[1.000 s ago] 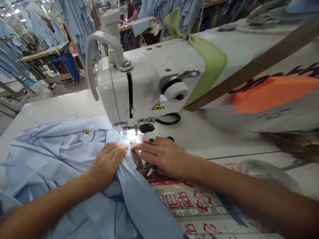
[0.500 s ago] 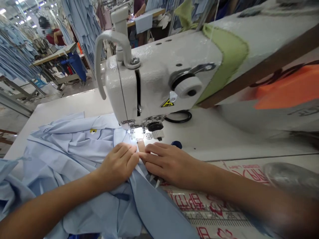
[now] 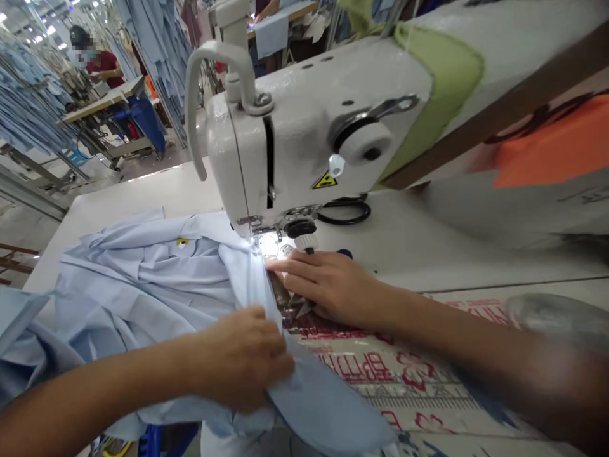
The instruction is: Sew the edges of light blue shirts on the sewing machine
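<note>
left grip (image 3: 247,358) clamped on blue shirt (image 3: 143,279) — right grip (image 3: 323,285) flat, fingers apart, by the sewing machine (image 3: 304,133).

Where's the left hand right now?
In the head view, the left hand is low and left of centre, gripping the light blue shirt near the table's front edge, nearer the camera than the right hand by the sewing machine.

Left forearm enters from the lower left of the frame and runs toward lower centre. Left hand (image 3: 247,358) is knuckles-up, fingers curled shut in a gripping pose. Right forearm enters from the right edge, blurred there, and extends leftward to centre frame. Right hand (image 3: 328,285) lies palm-down, fingers stretched flat and close together, pointing left. The hands are apart.
</note>
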Available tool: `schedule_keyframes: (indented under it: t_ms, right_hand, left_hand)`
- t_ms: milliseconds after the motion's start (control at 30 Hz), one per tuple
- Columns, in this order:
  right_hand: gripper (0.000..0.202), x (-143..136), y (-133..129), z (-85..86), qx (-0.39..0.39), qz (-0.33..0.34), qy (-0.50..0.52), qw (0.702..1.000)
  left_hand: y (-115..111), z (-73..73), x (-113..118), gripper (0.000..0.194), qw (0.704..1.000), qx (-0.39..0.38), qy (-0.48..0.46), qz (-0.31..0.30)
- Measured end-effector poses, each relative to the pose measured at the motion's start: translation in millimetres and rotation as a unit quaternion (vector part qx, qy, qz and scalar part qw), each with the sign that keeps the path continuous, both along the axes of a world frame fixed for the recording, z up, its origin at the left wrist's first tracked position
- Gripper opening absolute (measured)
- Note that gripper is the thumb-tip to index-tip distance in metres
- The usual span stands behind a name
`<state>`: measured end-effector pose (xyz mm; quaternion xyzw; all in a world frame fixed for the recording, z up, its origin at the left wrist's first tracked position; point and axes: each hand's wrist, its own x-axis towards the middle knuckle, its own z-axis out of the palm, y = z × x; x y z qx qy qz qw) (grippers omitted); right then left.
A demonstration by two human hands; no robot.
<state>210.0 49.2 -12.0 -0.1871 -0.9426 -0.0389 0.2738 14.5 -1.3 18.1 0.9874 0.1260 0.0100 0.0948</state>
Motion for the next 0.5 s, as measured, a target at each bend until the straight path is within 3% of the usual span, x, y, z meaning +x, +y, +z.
schedule_keyframes:
  t_ms: [67, 133, 200, 300, 333, 400, 500]
  right_hand:
    - [0.025, 1, -1, 1.7, -0.040, -0.039, -0.019, 0.998]
    - [0.030, 0, -2, 6.2, -0.082, -0.087, -0.041, 0.992]
    - [0.037, -2, -2, 11.6, -0.119, -0.123, -0.056, 0.984]
    - [0.045, -7, -1, 15.5, -0.151, -0.106, -0.077, 0.980]
    - [0.044, -9, -2, 14.6, -0.150, -0.087, -0.092, 0.981]
    - [0.041, -13, -3, 9.5, -0.125, -0.055, -0.117, 0.984]
    - [0.042, -16, -6, -2.0, -0.081, -0.054, -0.103, 0.990]
  left_hand:
    - [-22, 5.6, 1, 0.008, 1.000, -0.012, 0.017, -0.018]
    - [-31, 13.5, -4, 0.006, 0.999, 0.021, 0.031, 0.027]
    - [-22, 22.9, -15, 0.010, 0.995, 0.018, 0.043, 0.093]
    - [9, 28.9, -29, 0.021, 0.981, -0.107, -0.003, 0.159]
    - [22, 26.2, -30, 0.016, 0.970, -0.121, -0.038, 0.210]
    - [45, 13.7, -26, 0.009, 0.922, -0.046, -0.109, 0.369]
    - [74, -11.3, -14, 0.009, 0.880, 0.029, -0.141, 0.453]
